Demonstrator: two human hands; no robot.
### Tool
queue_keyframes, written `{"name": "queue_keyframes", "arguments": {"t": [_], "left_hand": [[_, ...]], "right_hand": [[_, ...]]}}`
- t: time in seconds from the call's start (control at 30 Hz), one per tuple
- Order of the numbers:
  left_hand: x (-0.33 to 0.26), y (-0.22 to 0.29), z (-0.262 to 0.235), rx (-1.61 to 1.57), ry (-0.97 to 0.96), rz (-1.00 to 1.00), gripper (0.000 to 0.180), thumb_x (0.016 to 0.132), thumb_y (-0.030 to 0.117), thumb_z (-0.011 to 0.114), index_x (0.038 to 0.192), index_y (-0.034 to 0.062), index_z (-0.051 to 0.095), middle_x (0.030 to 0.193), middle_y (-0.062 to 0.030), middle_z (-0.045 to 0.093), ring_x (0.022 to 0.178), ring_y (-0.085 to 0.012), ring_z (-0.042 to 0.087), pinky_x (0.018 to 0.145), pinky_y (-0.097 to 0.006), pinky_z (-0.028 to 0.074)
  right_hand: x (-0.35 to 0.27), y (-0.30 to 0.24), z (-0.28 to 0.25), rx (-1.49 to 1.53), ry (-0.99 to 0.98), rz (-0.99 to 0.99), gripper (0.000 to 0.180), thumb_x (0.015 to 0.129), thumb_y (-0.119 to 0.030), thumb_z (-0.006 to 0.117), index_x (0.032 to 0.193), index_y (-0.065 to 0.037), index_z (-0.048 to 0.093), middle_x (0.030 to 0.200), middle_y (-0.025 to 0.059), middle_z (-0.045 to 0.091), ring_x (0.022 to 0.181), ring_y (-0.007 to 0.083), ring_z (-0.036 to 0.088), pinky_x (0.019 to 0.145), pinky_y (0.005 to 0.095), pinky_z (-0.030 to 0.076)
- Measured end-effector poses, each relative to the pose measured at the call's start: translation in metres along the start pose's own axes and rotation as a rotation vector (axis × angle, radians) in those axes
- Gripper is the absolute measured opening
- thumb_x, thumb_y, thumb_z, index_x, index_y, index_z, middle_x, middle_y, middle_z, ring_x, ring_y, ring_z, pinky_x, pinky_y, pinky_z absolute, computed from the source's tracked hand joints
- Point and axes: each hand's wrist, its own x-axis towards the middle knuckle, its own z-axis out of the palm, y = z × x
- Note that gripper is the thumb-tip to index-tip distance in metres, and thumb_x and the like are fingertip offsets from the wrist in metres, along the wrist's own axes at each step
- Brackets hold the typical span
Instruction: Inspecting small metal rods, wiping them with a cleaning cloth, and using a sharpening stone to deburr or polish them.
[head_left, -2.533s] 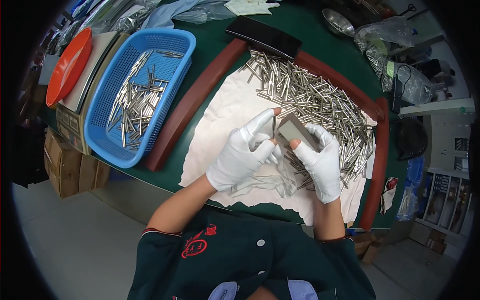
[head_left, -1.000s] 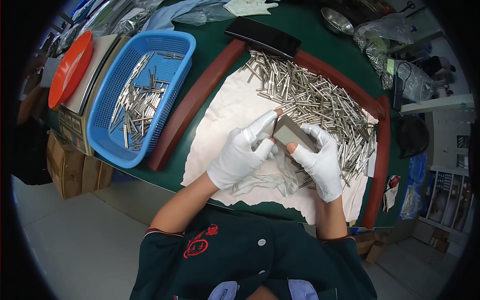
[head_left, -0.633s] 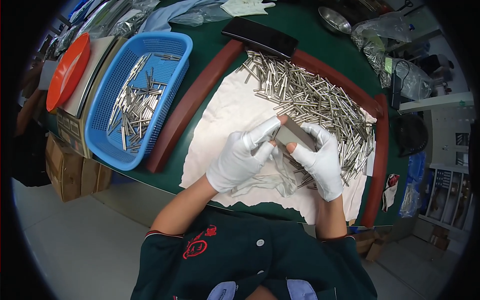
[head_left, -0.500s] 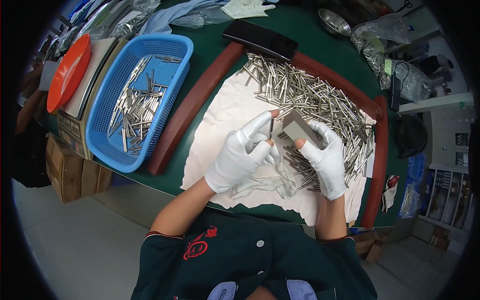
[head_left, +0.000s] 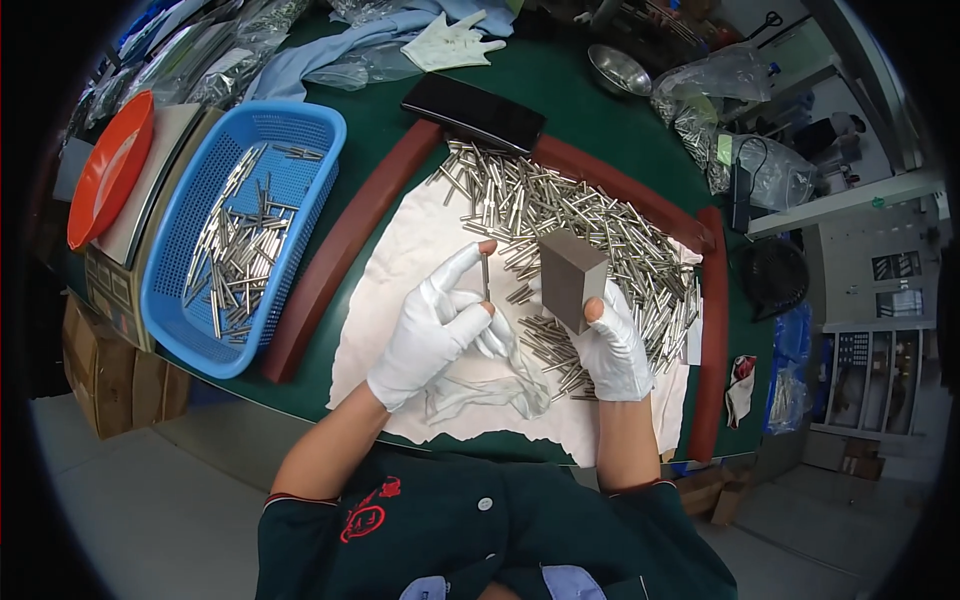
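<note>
My left hand [head_left: 428, 340], in a white glove with bare fingertips, pinches a slim metal pin [head_left: 486, 278] upright between thumb and forefinger. To its right, my similarly gloved right hand [head_left: 618, 355] grips a grey-brown rectangular block [head_left: 568, 278], thumb on the near edge and the other fingers mostly hidden behind it. Pin and block are apart. Beyond and right of both hands spreads a heap of loose metal pins [head_left: 620, 225] on a pale cloth [head_left: 380, 280]. A crumpled whitish fabric piece [head_left: 485, 393] lies below my left hand.
Dark red bars [head_left: 345, 250] border the cloth. A dark phone-like slab [head_left: 475, 112] rests at the back. On the left are a blue perforated basket [head_left: 157, 290] holding pins and an orange-red dish [head_left: 112, 170]. A metal bowl [head_left: 618, 70] and plastic bags [head_left: 770, 175] occupy the far right.
The block has turned in my right hand, showing a broad dark face. Pin and block are slightly farther apart. The whole view has shifted, so the table appears farther left and lower.
</note>
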Motion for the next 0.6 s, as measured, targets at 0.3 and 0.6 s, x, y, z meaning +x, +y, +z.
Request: {"name": "queue_keyframes", "arguments": {"t": [0.3,0.6], "left_hand": [[0.004,0.001,-0.002,-0.118,-0.048,-0.042,0.062,0.089,0.004,0.050,0.145,-0.0001,0.023,0.076,-0.0148,0.067,0.066,-0.0173,0.065,0.064,-0.027,0.053],[0.004,-0.003,-0.003,-0.090,-0.042,-0.047,0.061,0.090,0.004,0.051,0.145,0.0010,0.024,0.077,-0.0153,0.067,0.067,-0.0169,0.065,0.064,-0.027,0.053]], "right_hand": [[0.001,0.007,-0.001,-0.413,0.074,-0.216,0.067,0.064,-0.026,0.082,0.120,-0.002,0.057,0.117,0.0044,0.053,0.110,0.0147,0.050,0.091,0.0266,0.036],[-0.001,0.007,0.005,-0.455,0.127,-0.120,0.061,0.062,-0.016,0.083,0.118,-0.006,0.061,0.103,-0.0008,0.050,0.083,0.0083,0.043,0.075,0.0222,0.036]]}}
